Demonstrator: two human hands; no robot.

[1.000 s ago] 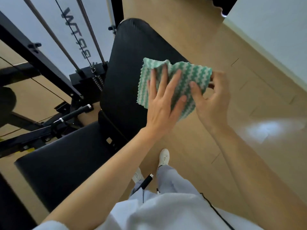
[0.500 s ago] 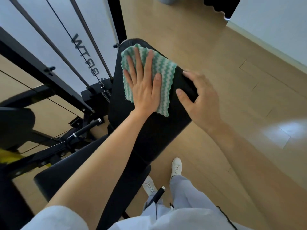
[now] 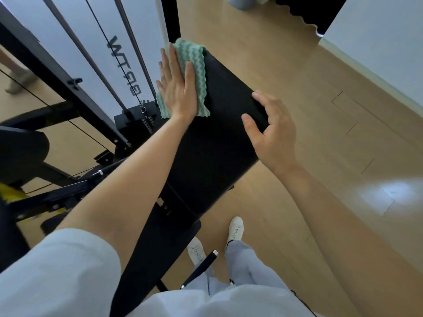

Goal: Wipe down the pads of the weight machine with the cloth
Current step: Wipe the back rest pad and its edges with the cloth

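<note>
The machine's black back pad (image 3: 219,138) runs from upper centre down to the seat pad (image 3: 155,245) below it. A green-and-white zigzag cloth (image 3: 194,62) lies on the pad's upper left corner. My left hand (image 3: 177,90) presses flat on the cloth, fingers pointing up and spread. My right hand (image 3: 270,131) rests on the pad's right edge, fingers curled over it, holding nothing else.
The machine's black frame (image 3: 57,81), steel guide rods (image 3: 135,51) and weight stack (image 3: 137,120) stand at left. A black handle bar (image 3: 201,268) sticks out near my white shoes (image 3: 235,229). Wood floor (image 3: 320,138) spreads right, bounded by a white wall (image 3: 384,42).
My left hand took the cloth from both hands, laid it on the back pad and slid it up toward the pad's top left corner. My right hand let go and settled on the pad's right edge.
</note>
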